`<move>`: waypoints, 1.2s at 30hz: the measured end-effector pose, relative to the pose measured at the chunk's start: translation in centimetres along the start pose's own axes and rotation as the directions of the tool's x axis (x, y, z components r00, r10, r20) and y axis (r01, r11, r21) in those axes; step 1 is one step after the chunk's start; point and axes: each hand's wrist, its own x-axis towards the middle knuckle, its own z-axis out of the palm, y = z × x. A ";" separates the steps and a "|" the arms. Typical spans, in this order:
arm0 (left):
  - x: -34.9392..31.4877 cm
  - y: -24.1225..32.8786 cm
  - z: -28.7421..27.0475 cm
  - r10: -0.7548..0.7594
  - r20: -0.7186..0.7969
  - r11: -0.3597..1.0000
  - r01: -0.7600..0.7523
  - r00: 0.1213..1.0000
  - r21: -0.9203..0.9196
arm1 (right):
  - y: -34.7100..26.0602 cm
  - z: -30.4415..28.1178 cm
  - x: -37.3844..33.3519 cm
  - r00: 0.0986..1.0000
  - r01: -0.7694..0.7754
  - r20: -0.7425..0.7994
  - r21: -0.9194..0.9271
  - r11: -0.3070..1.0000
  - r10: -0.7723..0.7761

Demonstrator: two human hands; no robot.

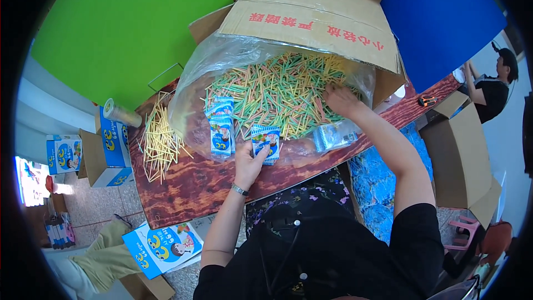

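Observation:
A large heap of thin pastel sticks (277, 89), yellow, green and pink, spills from a clear plastic bag (191, 78) inside a tipped cardboard carton (311, 8). My left hand (250, 162) grips a small blue-and-white packet (265, 140) at the heap's near edge, thumb across its front. At the heap's right side, my right hand (340, 100) has its fingers curled in among the sticks; the fingertips are partly hidden. More packets (222, 133) lie just left of my left hand, overlapping. A clear and blue wrapper (335, 136) rests nearer me, below my right forearm.
Loose yellowish sticks (161, 144) are piled on the red-brown table (189, 194) at left, beside a clear plastic jar (121, 113). Blue printed boxes (114, 144) stand beyond the left edge. An opened carton (461, 155) is at right; another person (494, 86) is at the far right.

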 end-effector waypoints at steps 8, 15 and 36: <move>0.4 0.6 -0.7 -0.052 -0.088 0.993 0.042 0.995 -0.113 | 3.4 -6.2 -1.0 0.948 -0.238 0.249 0.132 0.962 0.200; 4.3 2.5 1.5 0.099 -0.192 0.989 -0.076 0.976 0.126 | 2.6 -7.0 -1.4 0.964 -0.227 0.264 0.782 0.581 0.022; 10.9 6.9 8.9 -0.090 -0.167 0.718 -0.053 0.982 -0.694 | -6.2 -8.2 -0.8 0.843 -0.301 0.299 0.951 0.067 -0.447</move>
